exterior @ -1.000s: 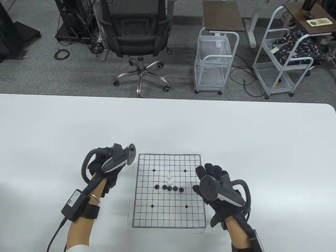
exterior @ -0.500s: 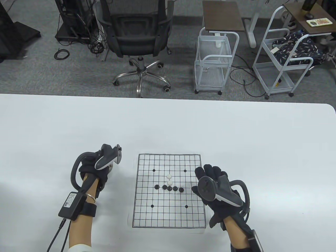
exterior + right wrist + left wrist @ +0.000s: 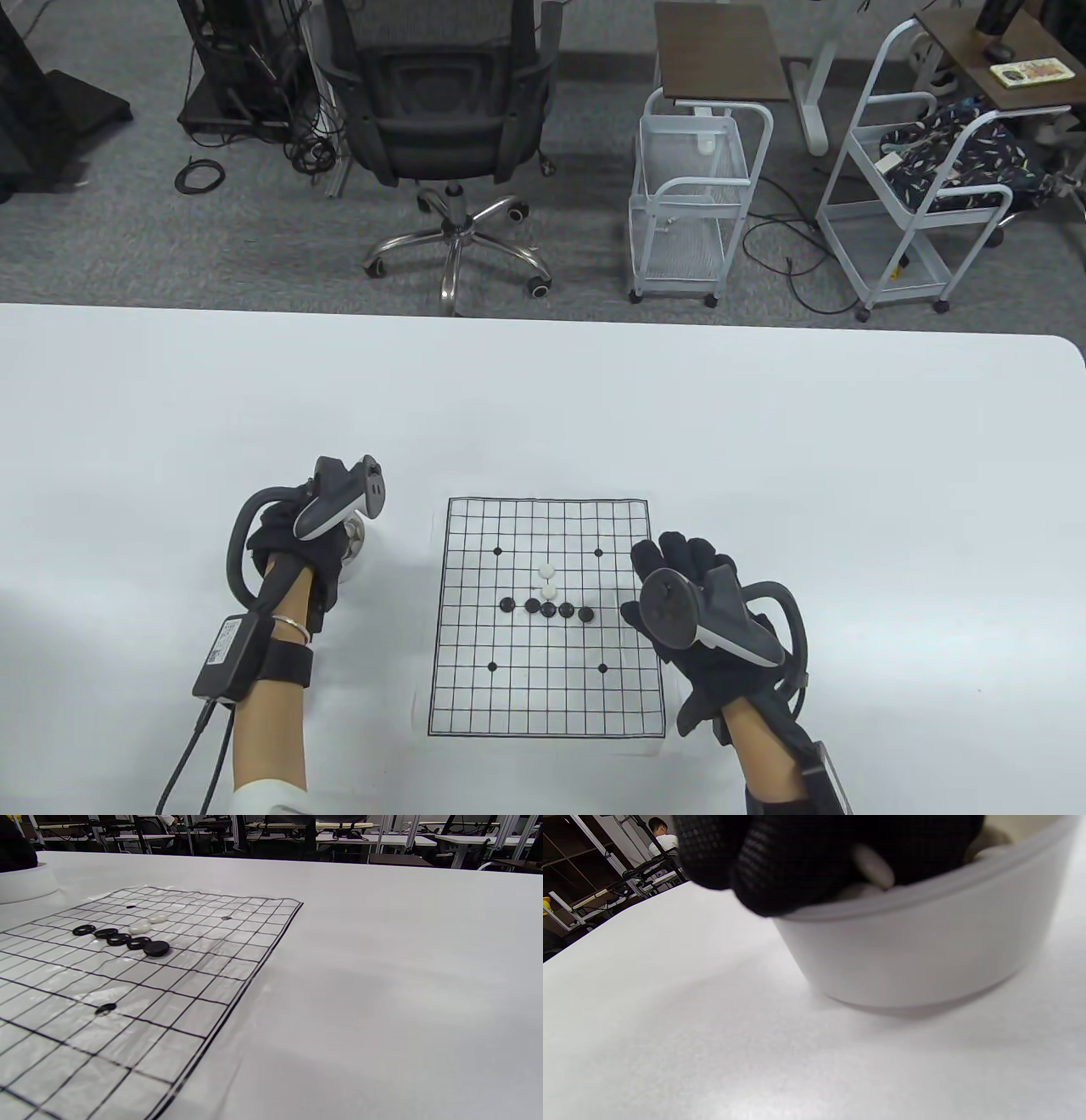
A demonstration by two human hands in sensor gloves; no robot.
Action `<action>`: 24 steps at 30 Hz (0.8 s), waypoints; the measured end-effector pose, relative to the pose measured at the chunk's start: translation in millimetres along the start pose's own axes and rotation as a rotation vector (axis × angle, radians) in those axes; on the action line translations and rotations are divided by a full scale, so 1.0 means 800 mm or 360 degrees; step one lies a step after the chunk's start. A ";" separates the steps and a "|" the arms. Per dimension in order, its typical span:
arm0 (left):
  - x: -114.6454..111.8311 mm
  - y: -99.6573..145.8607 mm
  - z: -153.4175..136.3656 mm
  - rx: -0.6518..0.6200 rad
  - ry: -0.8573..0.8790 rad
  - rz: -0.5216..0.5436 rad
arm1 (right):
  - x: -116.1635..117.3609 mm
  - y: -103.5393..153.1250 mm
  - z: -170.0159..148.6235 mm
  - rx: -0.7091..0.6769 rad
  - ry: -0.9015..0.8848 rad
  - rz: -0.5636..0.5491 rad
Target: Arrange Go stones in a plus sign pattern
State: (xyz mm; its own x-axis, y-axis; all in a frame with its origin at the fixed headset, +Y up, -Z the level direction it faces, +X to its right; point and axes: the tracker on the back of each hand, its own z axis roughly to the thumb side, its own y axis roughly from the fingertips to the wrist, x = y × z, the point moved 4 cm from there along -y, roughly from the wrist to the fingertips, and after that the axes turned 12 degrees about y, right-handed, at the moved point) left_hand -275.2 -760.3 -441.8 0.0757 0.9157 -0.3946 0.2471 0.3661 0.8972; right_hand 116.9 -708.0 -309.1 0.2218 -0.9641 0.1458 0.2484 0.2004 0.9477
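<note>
A paper Go board point(image 3: 475, 679) lies on the white table, also in the right wrist view point(image 3: 178, 984). A row of several black stones point(image 3: 548, 609) point(image 3: 118, 939) crosses its middle, with two white stones point(image 3: 549, 579) point(image 3: 148, 924) in a column above it. My left hand point(image 3: 327, 543) is over a white bowl point(image 3: 355, 552) left of the board. In the left wrist view its fingertips point(image 3: 797, 861) dip into the bowl point(image 3: 925, 955) beside a white stone point(image 3: 874, 868); a grip is unclear. My right hand point(image 3: 670, 560) rests by the board's right edge, fingers spread, empty.
The bowl also shows at the far left of the right wrist view point(image 3: 25, 882). Beyond the table's far edge stand an office chair point(image 3: 450, 127) and white wire carts point(image 3: 691, 195).
My left hand has moved left and a little toward me, from beside the board's upper left corner to the bowl. The right hand and the stones have stayed put.
</note>
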 end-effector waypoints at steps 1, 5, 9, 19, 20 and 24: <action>0.000 0.000 0.000 -0.0001 0.0007 0.0000 | 0.000 0.000 0.000 0.0000 -0.0001 0.0000; 0.002 0.000 -0.002 -0.0010 0.0037 -0.0008 | 0.000 0.000 0.000 0.0001 -0.0001 0.0000; 0.003 0.000 -0.006 -0.0018 0.0087 -0.0021 | 0.000 0.000 0.000 0.0001 -0.0001 0.0000; 0.012 0.006 -0.009 -0.0058 0.0098 0.0010 | 0.000 0.000 0.000 0.0001 -0.0001 0.0000; 0.014 0.007 -0.009 -0.0064 0.0091 0.0011 | 0.001 0.000 0.000 -0.0001 0.0000 0.0003; 0.021 0.013 -0.011 -0.0076 0.0089 0.0028 | 0.000 0.000 0.000 -0.0005 -0.0002 0.0001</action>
State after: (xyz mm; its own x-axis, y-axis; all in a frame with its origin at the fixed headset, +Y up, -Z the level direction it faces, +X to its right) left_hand -279.7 -740.2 -437.6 0.0254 0.9295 -0.3680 0.1995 0.3560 0.9130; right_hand 117.0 -708.2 -309.3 0.2211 -0.9642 0.1464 0.2510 0.2013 0.9468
